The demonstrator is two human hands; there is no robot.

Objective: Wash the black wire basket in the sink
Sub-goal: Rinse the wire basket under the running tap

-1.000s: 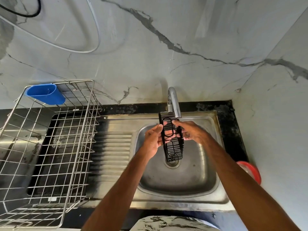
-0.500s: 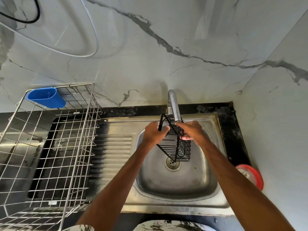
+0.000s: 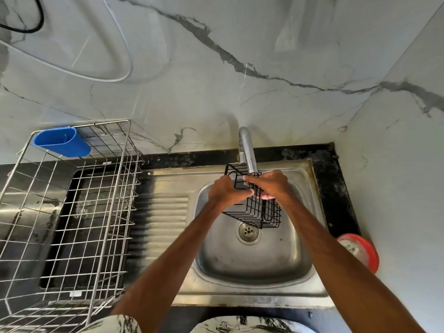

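A grey-veined marble wall [image 3: 216, 104] runs behind the counter and down the right side. On the left stands a big steel wire rack [image 3: 72, 212]. The steel sink [image 3: 240, 296] sits in a black counter [image 3: 336, 183]. Over the bowl, the black wire basket [image 3: 262, 215] hangs tilted above the drain [image 3: 248, 232], its far rim crowded by the tap [image 3: 247, 150]. The left hand [image 3: 225, 191] and right hand [image 3: 271, 186] both curl round its upper wires. A red-rimmed tub [image 3: 360, 251] sits by the right wall, and a blue holder [image 3: 61, 141] hooks on the rack's far corner.
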